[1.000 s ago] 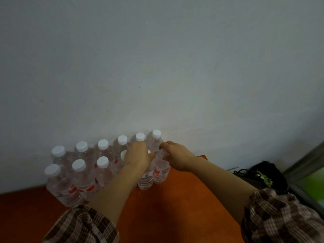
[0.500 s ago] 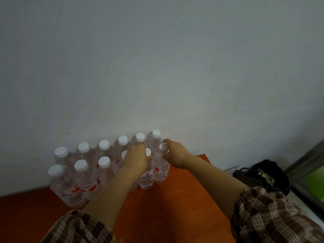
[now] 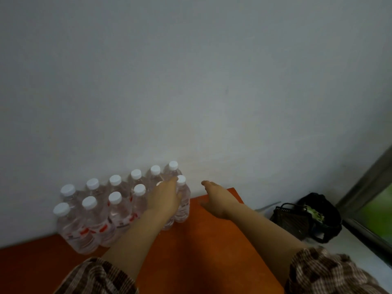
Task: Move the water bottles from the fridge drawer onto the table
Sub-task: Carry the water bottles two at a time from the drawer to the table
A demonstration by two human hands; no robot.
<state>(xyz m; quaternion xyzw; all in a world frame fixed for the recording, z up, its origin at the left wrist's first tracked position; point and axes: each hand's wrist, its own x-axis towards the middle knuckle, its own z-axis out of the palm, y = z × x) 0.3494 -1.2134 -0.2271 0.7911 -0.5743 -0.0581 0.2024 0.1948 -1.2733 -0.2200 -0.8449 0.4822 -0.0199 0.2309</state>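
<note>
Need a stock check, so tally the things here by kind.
Water bottles: 12, one cap half hidden under the left hand
Dark basket: 1
Black bag: 1
Total: 14

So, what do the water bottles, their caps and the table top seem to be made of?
Water bottles: thin clear plastic, glossy; you can see through them. Caps: opaque white, probably plastic, with a dull finish. Table top: smooth orange-brown surface, perhaps laminate or painted wood; no grain shows, so it stays open.
</note>
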